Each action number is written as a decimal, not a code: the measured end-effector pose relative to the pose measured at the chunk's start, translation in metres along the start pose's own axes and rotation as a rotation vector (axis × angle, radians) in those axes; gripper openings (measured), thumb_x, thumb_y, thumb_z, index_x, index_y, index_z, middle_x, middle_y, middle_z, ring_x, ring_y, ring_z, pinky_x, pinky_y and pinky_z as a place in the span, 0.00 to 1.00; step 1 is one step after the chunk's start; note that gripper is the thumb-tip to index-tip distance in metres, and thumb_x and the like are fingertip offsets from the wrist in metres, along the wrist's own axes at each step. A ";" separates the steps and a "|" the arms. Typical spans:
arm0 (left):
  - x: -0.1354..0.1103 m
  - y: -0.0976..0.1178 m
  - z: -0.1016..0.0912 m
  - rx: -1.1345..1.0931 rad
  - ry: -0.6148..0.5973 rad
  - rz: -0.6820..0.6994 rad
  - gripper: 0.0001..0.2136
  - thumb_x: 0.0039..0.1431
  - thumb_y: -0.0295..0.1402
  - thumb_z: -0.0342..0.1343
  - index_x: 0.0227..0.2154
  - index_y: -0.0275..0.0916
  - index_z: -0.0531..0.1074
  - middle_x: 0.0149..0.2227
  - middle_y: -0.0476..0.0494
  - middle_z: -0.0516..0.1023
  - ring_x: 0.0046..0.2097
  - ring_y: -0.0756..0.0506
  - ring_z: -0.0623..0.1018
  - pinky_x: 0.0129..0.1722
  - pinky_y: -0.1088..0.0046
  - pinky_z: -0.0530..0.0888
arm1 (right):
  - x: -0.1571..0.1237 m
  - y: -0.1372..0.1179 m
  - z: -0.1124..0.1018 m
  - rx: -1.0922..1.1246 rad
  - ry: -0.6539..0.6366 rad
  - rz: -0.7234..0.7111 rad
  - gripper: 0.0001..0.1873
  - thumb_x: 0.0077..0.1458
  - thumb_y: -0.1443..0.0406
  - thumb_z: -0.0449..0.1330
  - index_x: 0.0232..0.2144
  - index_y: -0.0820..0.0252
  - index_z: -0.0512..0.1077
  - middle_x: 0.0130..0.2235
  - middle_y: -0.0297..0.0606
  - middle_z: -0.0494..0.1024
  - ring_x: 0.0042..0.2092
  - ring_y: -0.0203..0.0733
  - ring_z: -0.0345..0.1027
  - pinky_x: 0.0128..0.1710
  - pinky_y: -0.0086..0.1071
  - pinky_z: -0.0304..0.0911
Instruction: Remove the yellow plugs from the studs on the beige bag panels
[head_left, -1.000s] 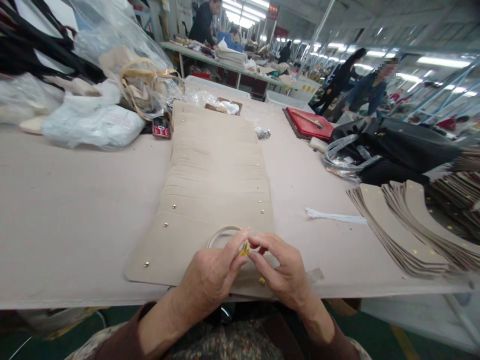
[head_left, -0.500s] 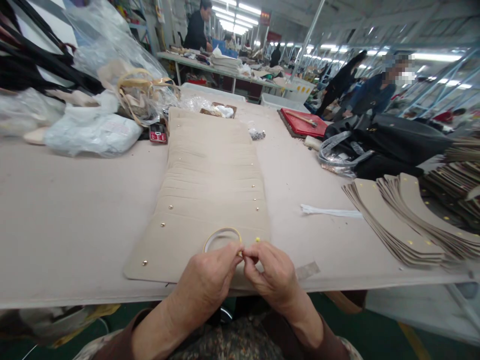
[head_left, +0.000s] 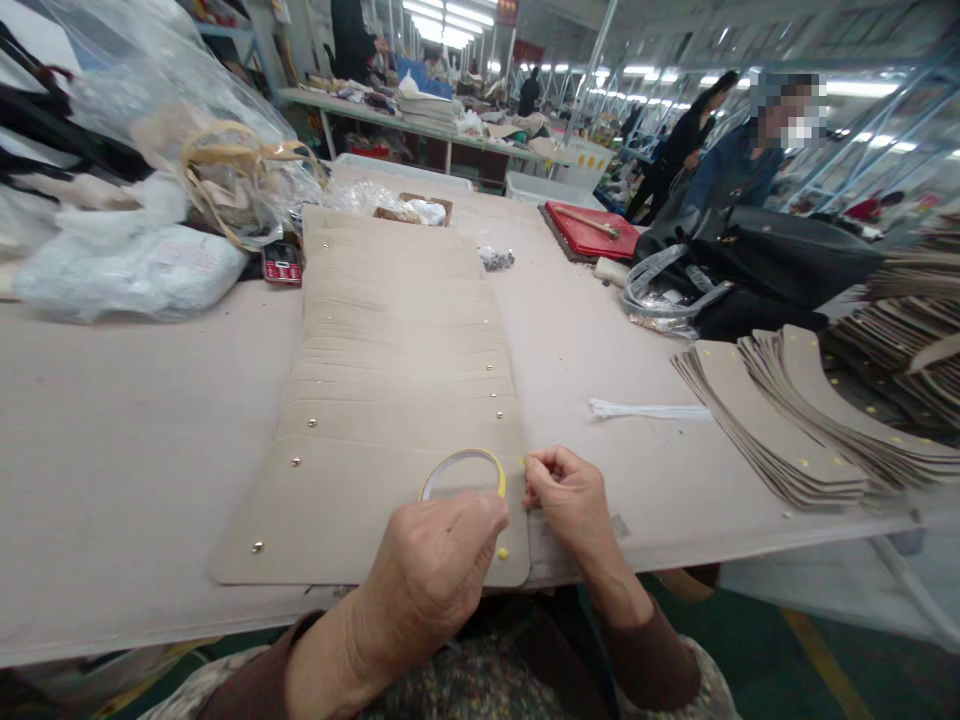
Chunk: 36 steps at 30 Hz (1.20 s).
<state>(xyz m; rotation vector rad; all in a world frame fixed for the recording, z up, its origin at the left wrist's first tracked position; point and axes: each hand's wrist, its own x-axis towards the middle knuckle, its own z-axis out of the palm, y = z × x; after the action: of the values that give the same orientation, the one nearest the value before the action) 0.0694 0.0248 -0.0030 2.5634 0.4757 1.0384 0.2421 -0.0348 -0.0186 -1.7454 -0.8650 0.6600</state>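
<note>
My left hand (head_left: pixel 442 560) is closed around the lower part of a narrow roll of yellow tape (head_left: pixel 501 475), whose ring stands up above my fingers. It hovers over the front right of overlapping beige panels (head_left: pixel 375 500) with small metal studs along both sides. By the panels' right edge, my right hand (head_left: pixel 568 495) is closed in a pinch, with a tiny yellow piece of tape (head_left: pixel 524 461) showing at its fingertips. A yellow dot (head_left: pixel 503 553) lies on the front panel's right corner, just beside my left hand. My palms hide part of the panels.
White strips (head_left: pixel 649 410) lie to the right, before fanned stacks of beige pieces (head_left: pixel 780 420). A black bag (head_left: pixel 787 265) and a red slab (head_left: pixel 589 232) sit behind. Plastic-wrapped bundles (head_left: pixel 127 270) and a red phone (head_left: pixel 283 264) are at left. People stand in the background.
My hands, earlier together at the tape, have come apart; the right one moved right to the panels' edge. The yellow dot at the front corner now shows. The view has shifted slightly.
</note>
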 end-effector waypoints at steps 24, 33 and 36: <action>-0.008 -0.043 0.016 0.267 -0.399 -0.007 0.05 0.65 0.26 0.48 0.33 0.39 0.66 0.31 0.46 0.69 0.34 0.41 0.65 0.35 0.63 0.63 | 0.012 0.005 -0.023 -0.144 -0.429 0.137 0.10 0.50 0.59 0.64 0.27 0.62 0.76 0.22 0.31 0.75 0.24 0.33 0.65 0.24 0.25 0.60; -0.007 -0.042 0.014 0.278 -0.398 -0.002 0.04 0.63 0.26 0.50 0.33 0.39 0.64 0.32 0.46 0.69 0.34 0.42 0.66 0.35 0.64 0.63 | 0.005 -0.004 -0.018 -0.472 -0.478 -0.038 0.08 0.54 0.66 0.60 0.26 0.60 0.76 0.26 0.32 0.79 0.29 0.36 0.70 0.29 0.27 0.60; -0.008 -0.042 0.014 0.281 -0.395 -0.002 0.04 0.62 0.26 0.51 0.32 0.39 0.63 0.31 0.46 0.68 0.34 0.41 0.66 0.34 0.64 0.63 | 0.004 -0.008 -0.015 -0.557 -0.469 -0.099 0.08 0.55 0.68 0.59 0.26 0.59 0.76 0.26 0.32 0.79 0.29 0.37 0.70 0.30 0.27 0.60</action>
<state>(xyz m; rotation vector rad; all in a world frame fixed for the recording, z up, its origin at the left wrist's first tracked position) 0.0668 0.0563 -0.0353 2.9151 0.5459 0.4656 0.2539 -0.0382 -0.0069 -2.0484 -1.5656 0.8328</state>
